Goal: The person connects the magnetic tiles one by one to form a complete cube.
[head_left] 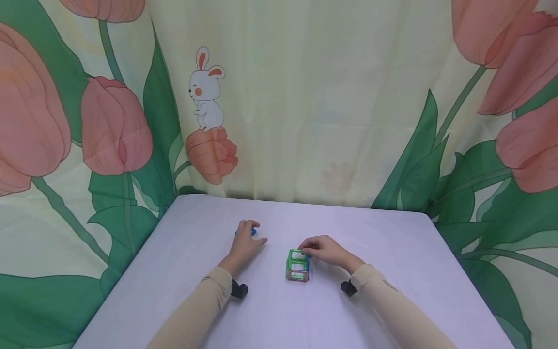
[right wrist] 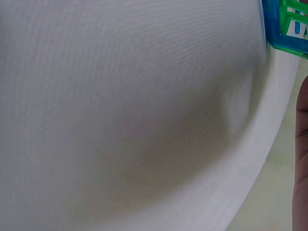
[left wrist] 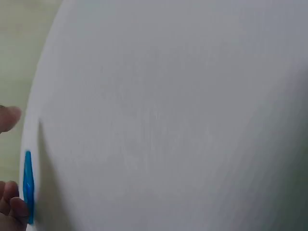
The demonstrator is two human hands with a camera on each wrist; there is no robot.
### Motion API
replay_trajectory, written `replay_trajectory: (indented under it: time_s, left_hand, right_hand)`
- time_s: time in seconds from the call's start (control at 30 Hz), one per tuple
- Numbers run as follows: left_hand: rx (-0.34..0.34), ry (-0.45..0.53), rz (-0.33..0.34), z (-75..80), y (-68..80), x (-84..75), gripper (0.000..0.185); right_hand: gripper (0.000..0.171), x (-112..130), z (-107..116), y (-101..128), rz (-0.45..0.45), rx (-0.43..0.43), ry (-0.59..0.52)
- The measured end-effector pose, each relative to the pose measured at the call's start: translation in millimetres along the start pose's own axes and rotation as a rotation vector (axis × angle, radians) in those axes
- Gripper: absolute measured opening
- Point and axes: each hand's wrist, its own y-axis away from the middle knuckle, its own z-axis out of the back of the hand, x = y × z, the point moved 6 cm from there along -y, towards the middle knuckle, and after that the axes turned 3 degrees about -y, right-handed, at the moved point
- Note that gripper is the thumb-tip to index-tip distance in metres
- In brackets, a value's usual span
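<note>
The table (head_left: 174, 271) wears matt white cloth with a fine weave. The cube (head_left: 298, 265) and the blue tile (left wrist: 28, 185) look like glossy plastic. The printed backdrop (head_left: 327, 97) is soft matt fabric.

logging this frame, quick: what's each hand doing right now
Left hand: fingers curled round a blue piece on the table.
Right hand: fingers pinch the top of the green frame cube.

Cube frame (head_left: 298, 265) mid table (head_left: 392, 252), flat tile (head_left: 252, 231) to its left, farther back.
</note>
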Motion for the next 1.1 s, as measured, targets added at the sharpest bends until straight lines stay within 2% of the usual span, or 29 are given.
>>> replay_trajectory:
  time_s: [0.07,0.13,0.2,0.27,0.5,0.77,0.9,1.0,1.1]
  left_hand:
    - [-0.069,-0.011,0.070,7.7,-3.8,12.4,0.060]
    - [-0.104,0.002,0.125,13.3,-6.0,23.0,0.070]
    - [-0.120,0.007,0.155,17.7,-7.4,30.4,0.074]
    - [-0.108,-0.003,0.170,19.8,-8.1,33.9,0.074]
    - [-0.059,-0.093,0.131,23.4,-11.7,30.2,0.058]
    - [-0.062,-0.122,0.075,21.5,-10.9,28.7,0.046]
    - [-0.019,-0.099,0.028,15.1,-8.6,17.7,0.042]
    - [0.083,-0.038,-0.044,6.1,-3.6,-5.7,0.043]
    - [0.229,0.023,-0.153,-4.9,5.6,-38.3,0.047]
  right_hand:
    - [0.016,0,-2,-1,0.004,0.000,-0.014]
    - [0.016,0,-4,-1,0.003,0.003,-0.026]
    - [0.017,0,-6,-1,-0.003,0.007,-0.032]
    - [0.017,0,-6,0,-0.011,0.010,-0.040]
    - [0.020,-1,-4,2,-0.003,0.002,-0.041]
    - [0.022,-4,-1,2,-0.021,0.009,-0.067]
    - [0.023,-6,-1,3,-0.034,0.012,-0.076]
    - [0.024,-6,-1,5,-0.039,0.017,-0.074]
    - [0.025,-6,0,6,-0.044,0.021,-0.075]
